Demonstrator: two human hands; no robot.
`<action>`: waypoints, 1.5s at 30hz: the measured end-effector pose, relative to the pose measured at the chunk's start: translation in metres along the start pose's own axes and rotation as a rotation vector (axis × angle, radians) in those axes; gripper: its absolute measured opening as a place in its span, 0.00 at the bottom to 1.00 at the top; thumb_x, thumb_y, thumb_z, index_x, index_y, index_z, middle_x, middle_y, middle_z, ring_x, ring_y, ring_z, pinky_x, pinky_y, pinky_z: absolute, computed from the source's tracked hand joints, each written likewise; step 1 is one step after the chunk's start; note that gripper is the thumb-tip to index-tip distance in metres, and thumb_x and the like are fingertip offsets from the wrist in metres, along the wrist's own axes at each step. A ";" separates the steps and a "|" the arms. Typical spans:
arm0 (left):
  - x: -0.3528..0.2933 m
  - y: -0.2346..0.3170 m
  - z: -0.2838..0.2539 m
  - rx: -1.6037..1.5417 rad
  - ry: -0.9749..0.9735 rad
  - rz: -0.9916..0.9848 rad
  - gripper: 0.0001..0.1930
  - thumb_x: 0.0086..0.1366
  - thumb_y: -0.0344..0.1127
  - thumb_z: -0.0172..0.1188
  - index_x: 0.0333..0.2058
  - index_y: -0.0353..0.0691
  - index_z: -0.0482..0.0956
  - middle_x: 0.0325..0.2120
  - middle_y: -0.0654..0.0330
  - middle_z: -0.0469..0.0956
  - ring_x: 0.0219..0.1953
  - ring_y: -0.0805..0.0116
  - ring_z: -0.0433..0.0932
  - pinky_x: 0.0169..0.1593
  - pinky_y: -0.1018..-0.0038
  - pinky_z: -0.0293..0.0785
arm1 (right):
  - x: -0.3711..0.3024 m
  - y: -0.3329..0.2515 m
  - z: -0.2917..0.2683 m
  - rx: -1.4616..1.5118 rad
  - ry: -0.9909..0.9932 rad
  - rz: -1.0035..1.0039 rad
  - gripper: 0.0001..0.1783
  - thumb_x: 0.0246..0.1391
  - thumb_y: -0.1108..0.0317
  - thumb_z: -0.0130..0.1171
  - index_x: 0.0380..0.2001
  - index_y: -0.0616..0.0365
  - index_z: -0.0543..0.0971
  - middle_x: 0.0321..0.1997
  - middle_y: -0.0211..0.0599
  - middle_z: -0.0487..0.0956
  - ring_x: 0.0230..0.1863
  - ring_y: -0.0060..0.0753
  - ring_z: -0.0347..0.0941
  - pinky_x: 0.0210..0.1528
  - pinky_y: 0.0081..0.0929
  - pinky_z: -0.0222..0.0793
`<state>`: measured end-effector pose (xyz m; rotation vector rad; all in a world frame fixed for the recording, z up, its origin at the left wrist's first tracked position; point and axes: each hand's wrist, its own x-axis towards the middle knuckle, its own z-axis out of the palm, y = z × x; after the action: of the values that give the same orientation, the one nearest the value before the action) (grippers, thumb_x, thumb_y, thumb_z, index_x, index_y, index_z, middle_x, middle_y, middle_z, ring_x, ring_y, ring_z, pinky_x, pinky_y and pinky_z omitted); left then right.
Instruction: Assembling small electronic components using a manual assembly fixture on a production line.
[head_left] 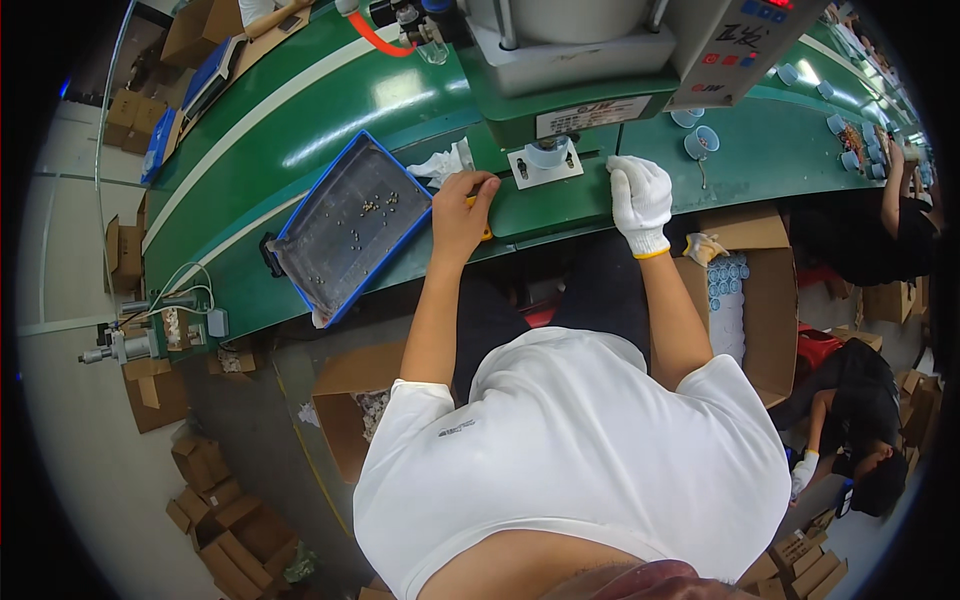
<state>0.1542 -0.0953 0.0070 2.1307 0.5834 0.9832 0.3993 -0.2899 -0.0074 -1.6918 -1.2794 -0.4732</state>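
Note:
My left hand (460, 215), bare, is curled at the front edge of the green bench, just left of the press. A yellow part (486, 232) shows beside its fingers; whether they touch it is hidden. My right hand (641, 203) wears a white knitted glove. It is closed on the bench top right of the press, and its fingertips are out of sight. Between the two hands a white plate (560, 178) with black fittings lies under the press head (580, 100). A pale blue translucent cup-like piece (547, 156) sits over the plate, directly below the head.
Left of my hand, a blue-rimmed tray (290, 225) holds small metal parts, with crumpled white tissue (440, 163) beside it. To the right stands a light blue cup (701, 142). An open carton (765, 310) of blue pieces is below the bench; co-workers are at the right.

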 end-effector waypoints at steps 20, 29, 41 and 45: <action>0.118 0.050 0.020 0.180 -0.424 0.078 0.15 0.67 0.36 0.78 0.49 0.38 0.90 0.39 0.60 0.91 0.38 0.72 0.85 0.43 0.71 0.82 | 0.002 -0.002 -0.007 0.051 -0.010 -0.020 0.07 0.60 0.71 0.64 0.38 0.62 0.86 0.33 0.46 0.87 0.38 0.55 0.86 0.44 0.46 0.82; -0.042 -0.031 -0.018 0.223 0.078 0.055 0.10 0.66 0.30 0.75 0.45 0.37 0.91 0.47 0.50 0.88 0.53 0.44 0.86 0.59 0.56 0.81 | -0.053 0.021 -0.016 0.016 0.063 0.042 0.14 0.59 0.72 0.67 0.48 0.61 0.86 0.60 0.50 0.84 0.59 0.61 0.81 0.64 0.51 0.78; -0.042 -0.037 -0.076 0.350 -0.045 0.262 0.09 0.64 0.39 0.75 0.39 0.42 0.91 0.47 0.56 0.87 0.54 0.50 0.83 0.57 0.57 0.81 | -0.064 0.033 -0.016 0.142 -0.070 0.176 0.18 0.69 0.75 0.54 0.58 0.68 0.82 0.71 0.56 0.80 0.73 0.58 0.75 0.78 0.48 0.66; -0.047 -0.095 -0.135 0.536 0.170 -0.248 0.11 0.70 0.40 0.71 0.45 0.43 0.93 0.47 0.52 0.87 0.52 0.47 0.85 0.55 0.54 0.81 | -0.088 0.021 -0.015 0.189 -0.043 0.297 0.22 0.75 0.74 0.47 0.66 0.72 0.76 0.77 0.60 0.74 0.78 0.53 0.71 0.82 0.45 0.60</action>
<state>0.0090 -0.0085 -0.0245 2.3580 1.2821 0.9458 0.3875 -0.3500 -0.0751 -1.7010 -1.0439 -0.1361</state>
